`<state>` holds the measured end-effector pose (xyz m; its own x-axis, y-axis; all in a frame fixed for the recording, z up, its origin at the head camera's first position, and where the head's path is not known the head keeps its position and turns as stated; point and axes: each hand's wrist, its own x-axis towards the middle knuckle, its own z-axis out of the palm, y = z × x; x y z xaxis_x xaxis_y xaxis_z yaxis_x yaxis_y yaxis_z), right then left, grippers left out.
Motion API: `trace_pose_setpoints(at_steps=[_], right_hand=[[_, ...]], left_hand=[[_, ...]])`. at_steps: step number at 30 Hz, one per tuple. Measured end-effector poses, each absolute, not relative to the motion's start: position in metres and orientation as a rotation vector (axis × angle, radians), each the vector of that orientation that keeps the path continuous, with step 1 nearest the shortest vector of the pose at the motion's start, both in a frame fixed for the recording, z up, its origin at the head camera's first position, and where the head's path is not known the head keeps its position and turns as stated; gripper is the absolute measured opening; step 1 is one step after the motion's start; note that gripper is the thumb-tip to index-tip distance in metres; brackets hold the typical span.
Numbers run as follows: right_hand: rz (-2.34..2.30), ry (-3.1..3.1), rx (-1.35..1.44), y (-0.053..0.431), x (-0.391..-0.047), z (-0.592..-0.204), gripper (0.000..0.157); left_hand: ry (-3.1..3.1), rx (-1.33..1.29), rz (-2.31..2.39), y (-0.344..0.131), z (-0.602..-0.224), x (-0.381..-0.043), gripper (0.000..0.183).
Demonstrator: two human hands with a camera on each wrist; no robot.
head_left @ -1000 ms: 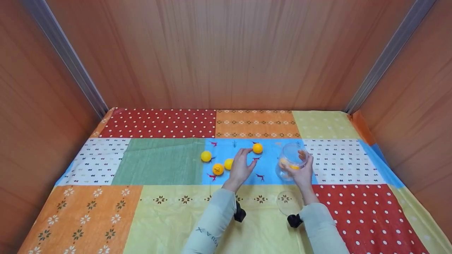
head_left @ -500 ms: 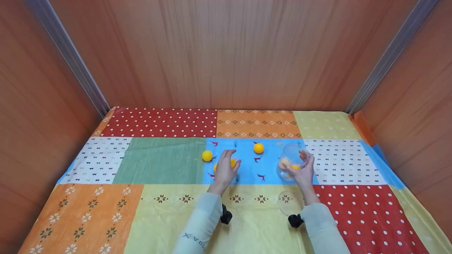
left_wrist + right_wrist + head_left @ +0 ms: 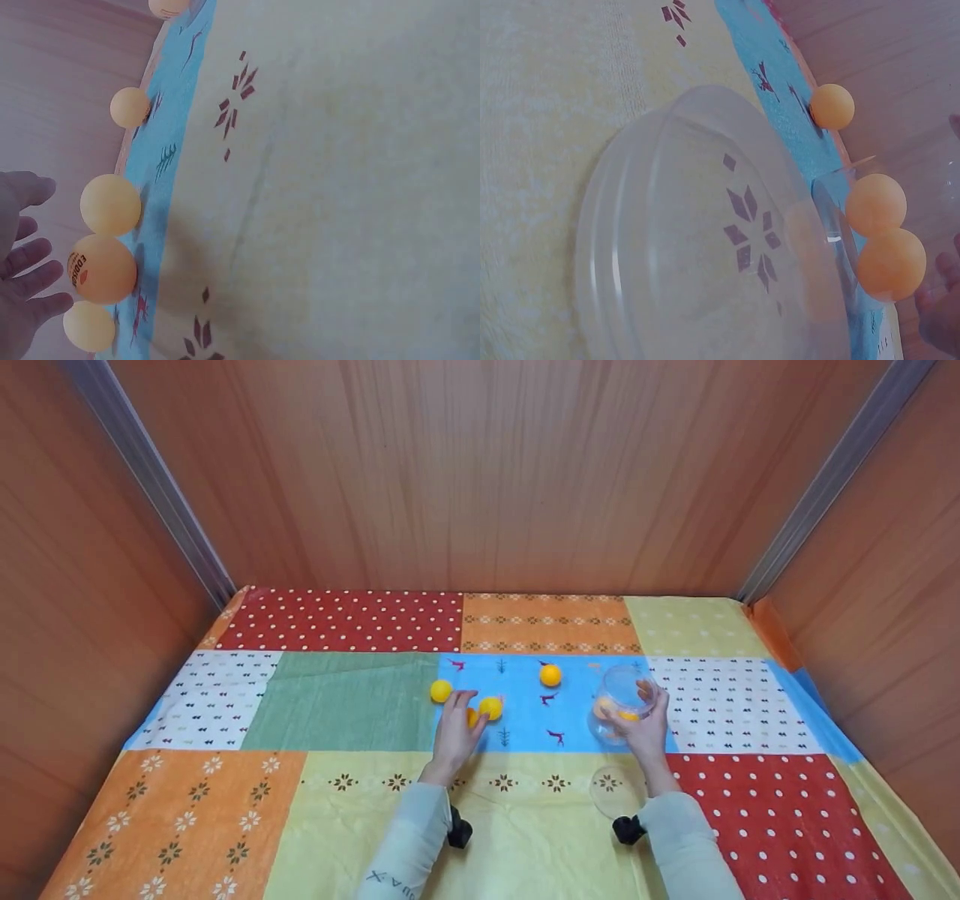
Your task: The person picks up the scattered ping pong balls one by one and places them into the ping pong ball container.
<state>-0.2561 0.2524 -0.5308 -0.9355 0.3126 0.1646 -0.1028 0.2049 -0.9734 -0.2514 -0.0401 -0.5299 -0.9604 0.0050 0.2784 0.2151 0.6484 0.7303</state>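
My left hand (image 3: 453,735) reaches over an orange table tennis ball (image 3: 472,718) on the blue patch, its fingers spread. In the left wrist view, lettering shows on that ball, and the fingertips (image 3: 49,274) are close beside it. A yellow ball (image 3: 490,708) lies at the thumb; another yellow ball (image 3: 441,691) lies just beyond the fingers. My right hand (image 3: 648,733) grips a clear plastic jar (image 3: 624,682) around its side, mouth tilted up. Two orange balls (image 3: 876,206) show inside the jar in the right wrist view.
One more orange ball (image 3: 550,676) lies on the blue patch between the hands. A clear round lid (image 3: 616,793) is on the cloth in front of the jar. A patchwork tablecloth (image 3: 360,825) covers the table, and wood-grain panels (image 3: 480,472) enclose it.
My left hand has moved left, away from the ball at the back and over to the group of balls. The right hand and jar have stayed in place.
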Motion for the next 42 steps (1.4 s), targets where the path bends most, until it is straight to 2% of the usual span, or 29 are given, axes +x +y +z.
trace_pose_setpoints(at_steps=[8,20,42], right_hand=[[1.797,-2.143,-0.191,0.254,-0.256,-0.531,0.084],[1.716,-2.134,-0.156,0.254,-0.258,-0.534,0.079],[1.738,-2.137,-0.173,0.252,-0.258,-0.534,0.081]], left_hand=[[-2.638,-0.168,-1.268,-0.048,-0.538,-0.248,0.041],[-2.615,-0.133,-1.295,-0.052,-0.547,-0.249,0.044],[-2.527,-0.120,-1.337,-0.051,-0.555,-0.244,0.037]])
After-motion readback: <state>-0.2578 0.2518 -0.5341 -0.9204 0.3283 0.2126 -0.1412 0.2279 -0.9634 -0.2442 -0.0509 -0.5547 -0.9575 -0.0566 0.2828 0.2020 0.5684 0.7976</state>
